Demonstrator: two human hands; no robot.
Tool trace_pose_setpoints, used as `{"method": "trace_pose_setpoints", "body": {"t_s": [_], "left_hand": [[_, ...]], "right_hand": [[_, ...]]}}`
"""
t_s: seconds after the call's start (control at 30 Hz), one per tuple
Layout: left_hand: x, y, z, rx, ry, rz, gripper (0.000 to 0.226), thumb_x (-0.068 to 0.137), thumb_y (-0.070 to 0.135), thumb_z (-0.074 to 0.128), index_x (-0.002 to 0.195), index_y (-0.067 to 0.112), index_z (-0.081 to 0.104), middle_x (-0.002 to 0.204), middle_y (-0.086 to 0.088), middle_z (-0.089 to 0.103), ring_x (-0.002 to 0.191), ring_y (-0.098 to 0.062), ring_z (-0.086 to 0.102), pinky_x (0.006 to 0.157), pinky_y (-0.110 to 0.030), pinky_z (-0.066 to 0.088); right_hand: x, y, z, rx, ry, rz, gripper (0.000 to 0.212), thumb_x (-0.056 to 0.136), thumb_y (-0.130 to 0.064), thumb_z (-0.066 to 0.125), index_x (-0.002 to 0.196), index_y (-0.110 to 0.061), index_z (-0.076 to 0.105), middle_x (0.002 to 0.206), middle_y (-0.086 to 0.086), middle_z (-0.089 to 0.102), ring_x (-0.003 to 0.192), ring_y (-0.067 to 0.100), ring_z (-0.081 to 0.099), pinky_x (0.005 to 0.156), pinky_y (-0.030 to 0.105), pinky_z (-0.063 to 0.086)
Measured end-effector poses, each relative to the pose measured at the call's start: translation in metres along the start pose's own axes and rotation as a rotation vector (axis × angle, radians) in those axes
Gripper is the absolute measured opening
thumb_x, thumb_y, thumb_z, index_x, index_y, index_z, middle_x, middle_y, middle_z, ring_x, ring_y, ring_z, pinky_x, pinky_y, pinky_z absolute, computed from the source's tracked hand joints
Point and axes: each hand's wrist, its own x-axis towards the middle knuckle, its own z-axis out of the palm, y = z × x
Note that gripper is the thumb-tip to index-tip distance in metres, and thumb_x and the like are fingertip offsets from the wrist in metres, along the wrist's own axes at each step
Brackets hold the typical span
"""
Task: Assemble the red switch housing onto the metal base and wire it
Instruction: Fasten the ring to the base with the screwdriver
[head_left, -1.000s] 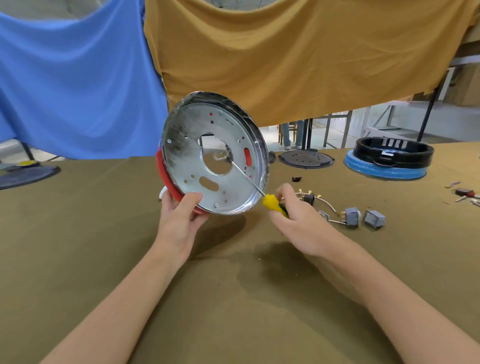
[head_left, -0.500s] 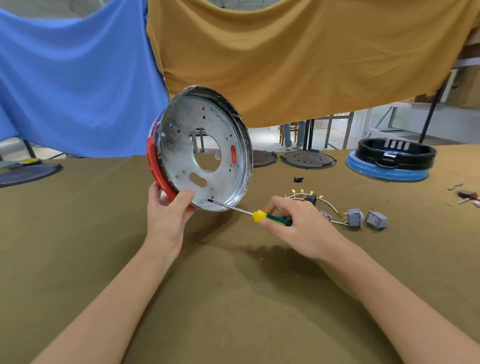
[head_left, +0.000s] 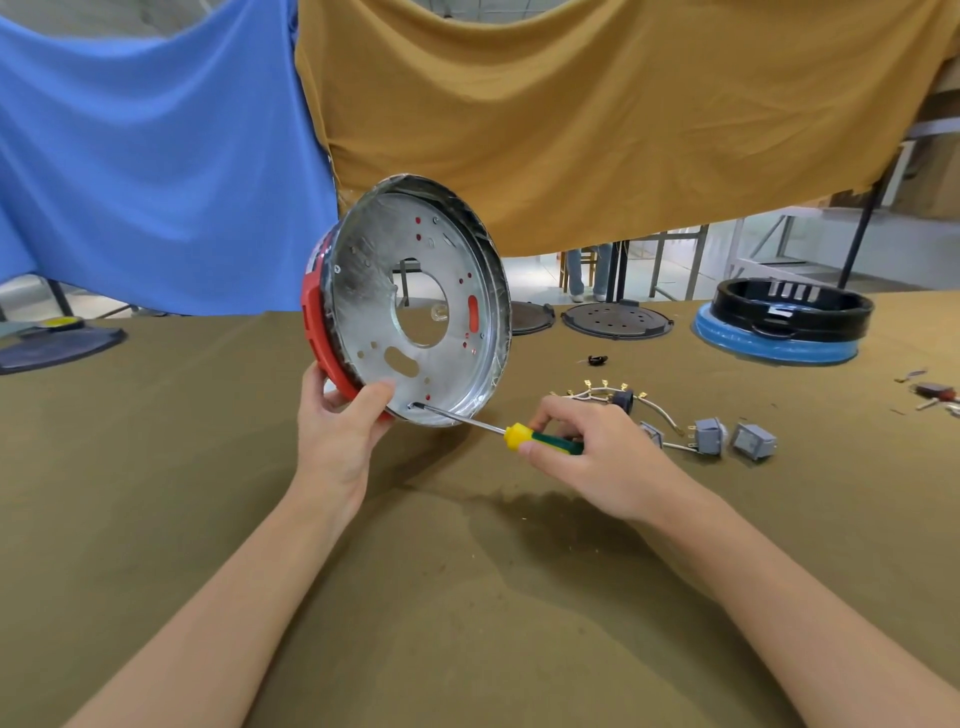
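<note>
My left hand (head_left: 340, 426) grips the lower rim of a round metal base (head_left: 374, 291), held upright on edge above the table with its hollow side facing me. A red housing (head_left: 314, 325) sits against its back, showing as a red band at the left edge. My right hand (head_left: 597, 452) holds a screwdriver (head_left: 540, 439) with a yellow and green handle. Its shaft tip rests at a hole near the bottom of the base, close to my left thumb. A wire harness (head_left: 665, 415) with grey switches lies on the table behind my right hand.
An olive cloth covers the table (head_left: 467, 597). At the far right sits a black ring on a blue base (head_left: 779, 327). Two dark round plates (head_left: 615, 319) lie behind the base, another dark disc (head_left: 57, 345) at far left. Small parts (head_left: 932, 392) lie at the right edge.
The screwdriver tip has moved from the centre hole down to a hole at the bottom rim. My left hand has turned the base slightly, showing more red housing.
</note>
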Motion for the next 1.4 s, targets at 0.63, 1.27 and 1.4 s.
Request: {"method": "trace_pose_setpoints", "body": {"t_s": [0.63, 1.27, 1.4], "left_hand": [[0.0, -0.002, -0.001, -0.012, 0.057, -0.026, 0.04, 0.088, -0.001, 0.066, 0.123, 0.016, 0.053, 0.109, -0.007, 0.071, 0.098, -0.021, 0.072, 0.08, -0.034, 0.061], [0.002, -0.002, -0.002, -0.029, 0.102, -0.061, 0.036, 0.088, 0.003, 0.067, 0.118, 0.019, 0.055, 0.11, -0.007, 0.071, 0.098, -0.018, 0.072, 0.076, -0.03, 0.061], [0.002, -0.002, -0.003, -0.038, 0.111, -0.06, 0.036, 0.088, 0.002, 0.067, 0.116, 0.021, 0.055, 0.111, -0.006, 0.072, 0.1, -0.019, 0.072, 0.082, -0.035, 0.061]], "right_hand": [[-0.001, -0.005, 0.0, -0.153, 0.022, -0.052, 0.018, 0.091, -0.047, 0.062, 0.097, -0.03, 0.059, 0.077, -0.012, 0.065, 0.07, 0.007, 0.059, 0.062, 0.03, 0.049], [-0.002, -0.011, -0.002, -0.231, 0.056, -0.053, 0.02, 0.089, -0.048, 0.065, 0.097, -0.03, 0.062, 0.078, -0.012, 0.066, 0.074, 0.009, 0.059, 0.069, 0.038, 0.052], [-0.003, -0.011, -0.003, -0.205, 0.095, -0.059, 0.018, 0.087, -0.045, 0.067, 0.095, -0.029, 0.063, 0.075, -0.014, 0.065, 0.072, 0.008, 0.059, 0.067, 0.037, 0.051]]}}
